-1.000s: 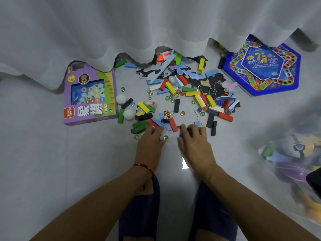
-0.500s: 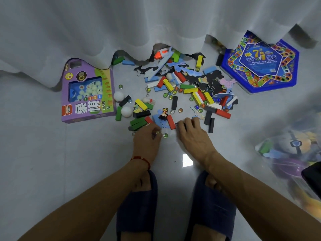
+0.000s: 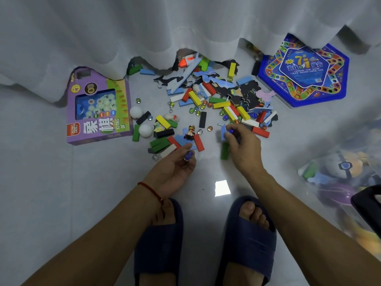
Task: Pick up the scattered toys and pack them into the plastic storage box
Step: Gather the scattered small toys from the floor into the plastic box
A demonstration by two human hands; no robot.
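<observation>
The left hand, palm up and cupped, cradles blue marbles so they cannot roll. The right hand pinches another marble, gripping a green block. Right, the plastic storage box waits.

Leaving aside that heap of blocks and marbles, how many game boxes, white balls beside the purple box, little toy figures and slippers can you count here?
Game boxes: 2, the purple game box and the blue game box
White balls: 2
Toy figure: 1
Slippers: 2
Total: 7
</observation>
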